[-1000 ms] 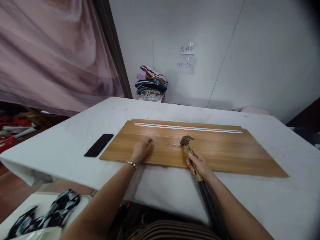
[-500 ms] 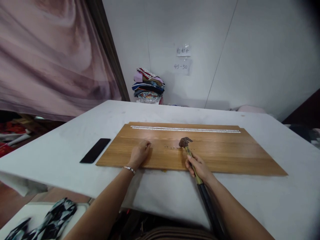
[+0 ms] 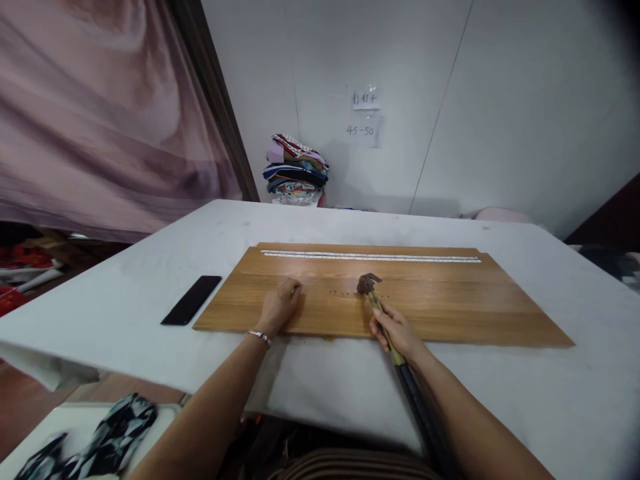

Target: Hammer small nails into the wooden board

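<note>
My right hand [image 3: 394, 328] is wrapped round the handle of a claw hammer [image 3: 389, 341], gripping it partway up. The rusty hammer head [image 3: 367, 284] is over the middle of a brown wooden board [image 3: 445, 307], by a row of small nails [image 3: 342, 292]. Whether the head touches the board I cannot tell. Resting on the board left of the nails is my left hand [image 3: 281, 307], its fingers curled closed. A tiny pale spot shows at its fingertips; what they hold, if anything, is hidden.
Two white measuring strips [image 3: 370, 257] lie along the board's far edge. A black phone [image 3: 193, 301] lies left of the board on the white-covered table [image 3: 125, 293]. Folded cloths [image 3: 297, 170] are stacked by the wall. At lower left, a patterned cloth [image 3: 117, 430] lies on a seat.
The view shifts very slightly. Both hands and the hammer keep nearly the same places on the board.
</note>
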Motion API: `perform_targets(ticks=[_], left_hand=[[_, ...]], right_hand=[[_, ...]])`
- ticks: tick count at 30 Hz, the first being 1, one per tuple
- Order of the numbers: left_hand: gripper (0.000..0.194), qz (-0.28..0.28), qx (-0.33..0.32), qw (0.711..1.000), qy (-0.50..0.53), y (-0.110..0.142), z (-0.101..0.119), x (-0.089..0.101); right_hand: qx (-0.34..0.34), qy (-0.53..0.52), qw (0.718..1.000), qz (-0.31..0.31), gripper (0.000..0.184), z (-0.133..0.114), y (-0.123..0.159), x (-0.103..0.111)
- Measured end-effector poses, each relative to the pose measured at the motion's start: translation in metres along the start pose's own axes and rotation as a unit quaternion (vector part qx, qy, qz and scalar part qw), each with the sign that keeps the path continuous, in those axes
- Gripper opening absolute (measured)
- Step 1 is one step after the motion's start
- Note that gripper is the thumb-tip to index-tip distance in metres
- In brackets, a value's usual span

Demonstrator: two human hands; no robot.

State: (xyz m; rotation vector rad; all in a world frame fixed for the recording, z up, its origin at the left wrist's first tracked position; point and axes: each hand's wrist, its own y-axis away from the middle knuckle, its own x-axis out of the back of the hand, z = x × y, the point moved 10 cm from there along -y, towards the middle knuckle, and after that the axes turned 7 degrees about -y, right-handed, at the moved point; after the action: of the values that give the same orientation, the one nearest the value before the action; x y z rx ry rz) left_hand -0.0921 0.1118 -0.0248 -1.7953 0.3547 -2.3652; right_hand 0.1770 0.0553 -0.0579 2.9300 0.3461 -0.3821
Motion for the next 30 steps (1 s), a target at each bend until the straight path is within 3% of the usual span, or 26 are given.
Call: perform_targets(ticks=[21,30], left_hand=[[0.023,0.012,-0.011,1.0,0.011,0.0,0.002,0.004],[0.023,0.008,0.01,1.0,0.018,-0.002,-0.003,0.003]], right_hand=[[0.024,-0.032,0.999,0.024,0.043,-0.012,0.002,0.007],[0.012,-0.124,0.992,0.036,0.042,-0.015,0.004,0.016]])
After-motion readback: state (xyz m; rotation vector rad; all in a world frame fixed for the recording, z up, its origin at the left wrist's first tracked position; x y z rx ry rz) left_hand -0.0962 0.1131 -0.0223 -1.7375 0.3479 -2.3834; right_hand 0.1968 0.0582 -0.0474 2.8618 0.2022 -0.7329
